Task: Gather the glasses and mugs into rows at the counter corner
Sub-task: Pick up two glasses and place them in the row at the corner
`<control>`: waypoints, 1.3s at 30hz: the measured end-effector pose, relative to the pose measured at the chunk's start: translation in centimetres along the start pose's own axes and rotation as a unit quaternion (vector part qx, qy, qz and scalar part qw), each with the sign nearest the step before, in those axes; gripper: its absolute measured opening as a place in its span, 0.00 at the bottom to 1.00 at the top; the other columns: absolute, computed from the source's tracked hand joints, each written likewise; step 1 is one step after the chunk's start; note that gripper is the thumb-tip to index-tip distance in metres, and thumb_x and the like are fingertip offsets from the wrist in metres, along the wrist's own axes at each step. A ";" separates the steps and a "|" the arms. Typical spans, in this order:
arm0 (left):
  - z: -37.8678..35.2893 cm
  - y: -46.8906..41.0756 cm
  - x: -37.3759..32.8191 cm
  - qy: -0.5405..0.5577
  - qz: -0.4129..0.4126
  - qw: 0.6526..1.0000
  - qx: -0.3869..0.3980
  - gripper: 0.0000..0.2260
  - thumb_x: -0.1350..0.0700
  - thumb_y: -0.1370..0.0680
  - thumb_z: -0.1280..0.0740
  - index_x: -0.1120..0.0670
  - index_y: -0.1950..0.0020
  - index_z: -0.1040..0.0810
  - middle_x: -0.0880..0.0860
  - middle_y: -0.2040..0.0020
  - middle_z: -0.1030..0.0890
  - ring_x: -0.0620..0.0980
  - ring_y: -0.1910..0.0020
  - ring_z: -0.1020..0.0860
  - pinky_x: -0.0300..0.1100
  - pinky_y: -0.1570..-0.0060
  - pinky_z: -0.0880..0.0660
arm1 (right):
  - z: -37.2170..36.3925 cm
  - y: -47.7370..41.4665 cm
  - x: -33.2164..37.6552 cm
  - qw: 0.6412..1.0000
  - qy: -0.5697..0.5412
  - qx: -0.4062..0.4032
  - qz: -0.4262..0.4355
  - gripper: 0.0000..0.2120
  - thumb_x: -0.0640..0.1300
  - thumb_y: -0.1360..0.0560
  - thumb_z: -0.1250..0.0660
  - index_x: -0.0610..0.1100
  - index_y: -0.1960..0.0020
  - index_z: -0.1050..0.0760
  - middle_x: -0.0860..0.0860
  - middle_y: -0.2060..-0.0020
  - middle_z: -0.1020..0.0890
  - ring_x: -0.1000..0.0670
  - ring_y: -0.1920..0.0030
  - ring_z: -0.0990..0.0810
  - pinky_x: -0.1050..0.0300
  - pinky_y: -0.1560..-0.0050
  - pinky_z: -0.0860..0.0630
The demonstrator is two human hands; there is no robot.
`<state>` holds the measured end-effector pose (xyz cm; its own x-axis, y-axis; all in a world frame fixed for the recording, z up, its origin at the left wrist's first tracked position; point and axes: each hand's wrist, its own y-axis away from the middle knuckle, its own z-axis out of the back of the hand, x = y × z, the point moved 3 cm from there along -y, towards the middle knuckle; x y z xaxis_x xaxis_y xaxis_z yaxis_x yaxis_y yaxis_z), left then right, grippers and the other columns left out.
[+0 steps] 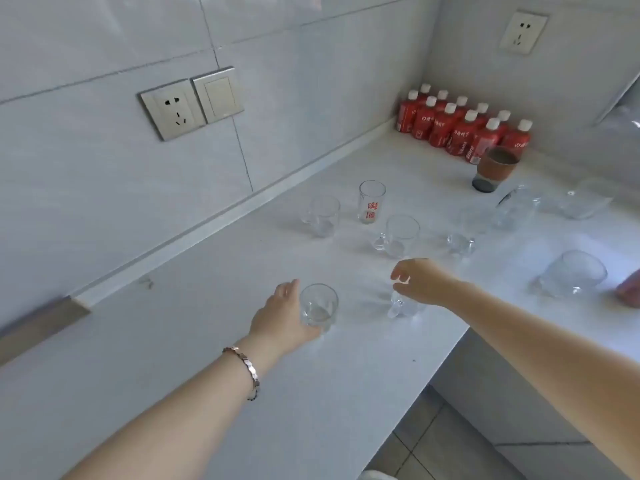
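Wrapping the left hand [282, 320] around a clear glass [318, 308] near the counter's [194, 368] front edge, hovering the right hand [420, 282], fingers loosely curled, over a glass mug [403, 304], risking knocking it off sideways.

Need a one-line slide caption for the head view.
Left hand grips a clear glass, right hand reaches over a glass mug; more glassware scattered on white counter.
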<state>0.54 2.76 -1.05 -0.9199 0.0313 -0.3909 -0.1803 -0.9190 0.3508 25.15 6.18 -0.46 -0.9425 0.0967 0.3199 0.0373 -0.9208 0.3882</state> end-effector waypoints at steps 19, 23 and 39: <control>-4.0 0.0 2.1 0.193 0.157 0.952 -0.179 0.36 0.47 0.38 0.23 0.54 0.33 0.29 0.50 0.36 0.26 0.51 0.39 0.25 0.43 0.45 0.26 | -1.9 -2.3 -2.2 0.999 0.025 0.025 -0.019 0.40 0.58 0.34 0.27 0.54 0.27 0.41 0.50 0.34 0.30 0.44 0.41 0.24 0.55 0.48 0.25; -2.8 3.9 5.6 0.214 0.197 0.931 -0.221 0.38 0.42 0.40 0.25 0.53 0.33 0.30 0.49 0.36 0.26 0.51 0.39 0.24 0.46 0.46 0.23 | -2.9 -1.9 5.0 0.995 0.036 0.055 0.077 0.43 0.57 0.35 0.26 0.53 0.26 0.43 0.56 0.31 0.32 0.48 0.37 0.26 0.57 0.42 0.28; 4.7 31.7 40.0 0.217 0.400 0.814 -0.361 0.38 0.51 0.37 0.22 0.53 0.30 0.33 0.51 0.33 0.29 0.52 0.36 0.27 0.45 0.41 0.29 | -21.2 10.6 44.2 0.933 0.056 0.119 0.334 0.43 0.57 0.34 0.27 0.54 0.26 0.44 0.57 0.31 0.34 0.51 0.36 0.27 0.59 0.43 0.29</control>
<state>-43.56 -23.26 -1.57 -0.4057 -0.6884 -0.6013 0.8112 -0.5743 0.1102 -23.22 -7.32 -0.56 -0.7105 -0.5221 0.4718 0.6895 -0.6504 0.3188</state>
